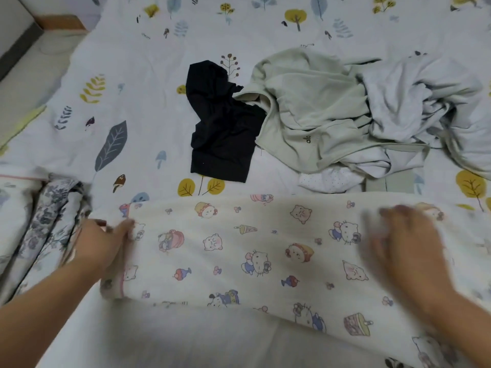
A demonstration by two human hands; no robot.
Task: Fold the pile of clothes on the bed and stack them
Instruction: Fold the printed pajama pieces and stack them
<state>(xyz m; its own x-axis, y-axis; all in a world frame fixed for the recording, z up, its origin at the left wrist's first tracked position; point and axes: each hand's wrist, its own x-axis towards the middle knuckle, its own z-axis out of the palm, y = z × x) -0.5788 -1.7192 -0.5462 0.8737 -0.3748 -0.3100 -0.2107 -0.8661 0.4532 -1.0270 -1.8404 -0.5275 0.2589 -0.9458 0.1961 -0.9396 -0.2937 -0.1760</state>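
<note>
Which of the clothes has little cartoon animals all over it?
The cartoon-print cloth, spread nearest the person under both hands. The black garment, pale green top and light grey garment behind it look plain.

Leaf-print bedsheet, grey wall and wooden ledge at top left

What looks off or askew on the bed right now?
Nothing damaged. The black garment, pale green top and light grey clothes lie crumpled and unfolded beyond the cartoon-print cloth, overlapping each other.
</note>
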